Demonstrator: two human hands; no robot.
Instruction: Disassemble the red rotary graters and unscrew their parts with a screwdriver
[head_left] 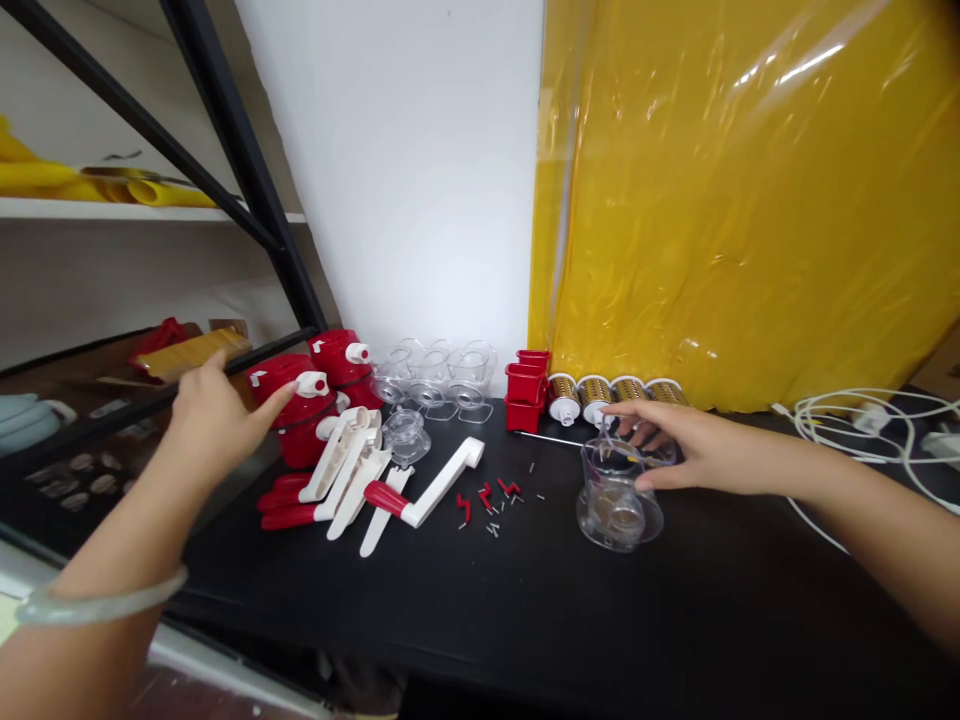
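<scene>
My right hand (667, 445) grips the upper rim of a clear plastic grater housing (616, 515), thumb in front and fingers behind; the housing is on the black table. My left hand (217, 410) is raised at the left, thumb and fingers apart, with nothing seen in it. Close to its thumb stands a red grater base (300, 440) with a white knob, and a second red base (334, 352) is behind. White crank handles with red grips (442, 485) lie beside these, together with several white arm pieces (352, 495) and a small clear part (406, 437).
Clear housings (469, 375) line the white wall. Red hoppers (525, 385) are stacked beside several metal grating drums (595, 393). A screwdriver (551, 438), small red clips (486, 493) and screws lie mid-table. White cables (862, 425) coil at right; a black-framed shelf (277, 235) borders the left.
</scene>
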